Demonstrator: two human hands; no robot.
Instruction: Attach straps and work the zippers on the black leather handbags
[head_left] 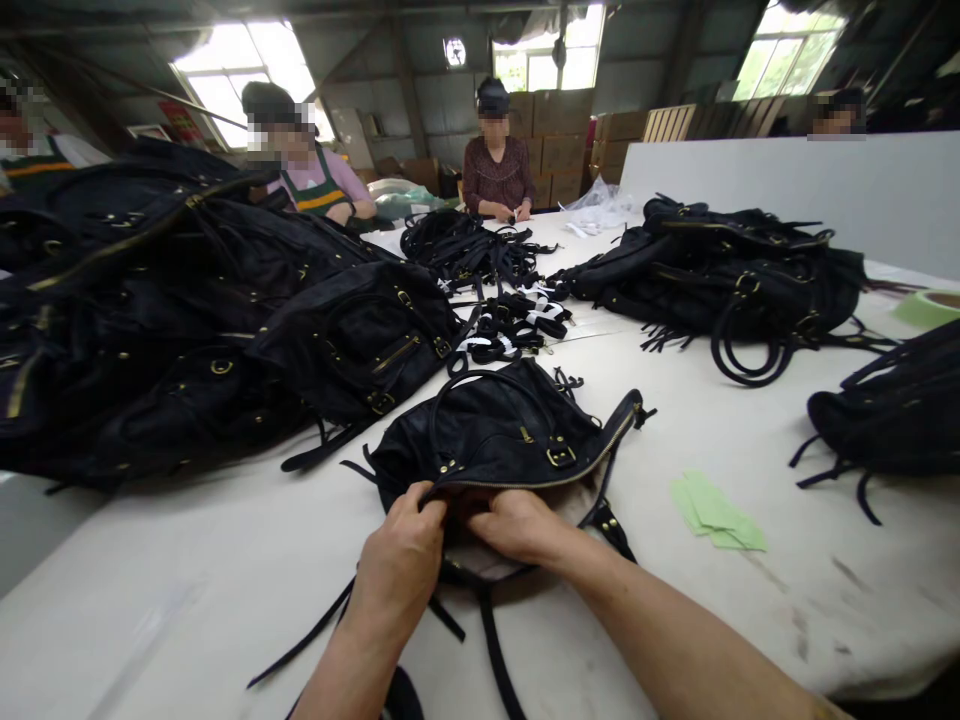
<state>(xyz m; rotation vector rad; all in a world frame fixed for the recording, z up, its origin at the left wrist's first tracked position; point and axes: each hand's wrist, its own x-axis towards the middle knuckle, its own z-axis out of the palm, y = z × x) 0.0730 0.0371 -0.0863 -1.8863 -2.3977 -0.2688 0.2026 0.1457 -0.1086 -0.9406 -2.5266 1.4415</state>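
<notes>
two hands (405,560) (517,522) grip bag (502,430); bag pile (187,320) left.

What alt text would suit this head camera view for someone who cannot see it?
Two bare hands, left hand and right hand, grip the open zipped edge of a black handbag on a white table. Piles of black bags lie around; green paper slips lie to the right.

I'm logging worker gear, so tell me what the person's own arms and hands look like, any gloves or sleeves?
Both forearms are bare, with no sleeves in view. The left hand and right hand wear no gloves, and no watch, ring or wristband shows.
</notes>
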